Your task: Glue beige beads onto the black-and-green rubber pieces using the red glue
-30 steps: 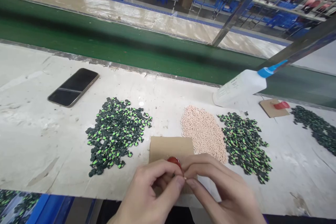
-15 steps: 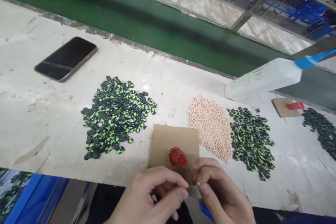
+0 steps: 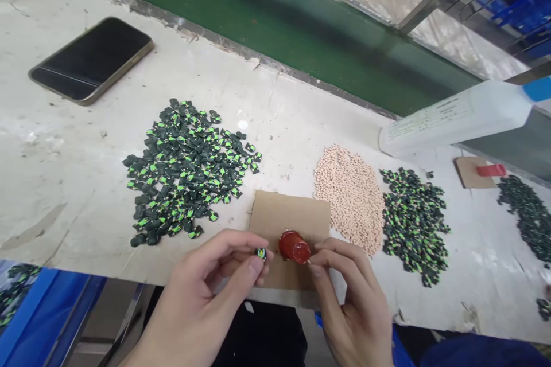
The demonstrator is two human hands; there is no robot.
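Between the thumb and fingers of my left hand (image 3: 219,281) is a small dark piece with bright green on it (image 3: 260,253). My right hand (image 3: 350,292) pinches a tiny beige bead (image 3: 309,261) at the lower right edge of a small red cup (image 3: 294,245); whether the bead touches the cup I cannot tell. The cup looks wet and glossy and sits on a square of brown cardboard (image 3: 286,212). Left of the cardboard lies a heap of dark and green pieces (image 3: 189,166). On its right is a heap of beige beads (image 3: 349,198).
A second heap of dark green pieces (image 3: 413,223) adjoins the beads. A white bottle with a blue top (image 3: 456,117) leans behind it. A phone (image 3: 92,57) lies at the left. Further right are another cardboard piece (image 3: 467,172) with a red cup and more dark pieces (image 3: 525,212).
My right hand has brought the bead up to the red cup's edge. My left hand has shifted left and turned, so the dark green piece now shows. The view has tilted slightly.
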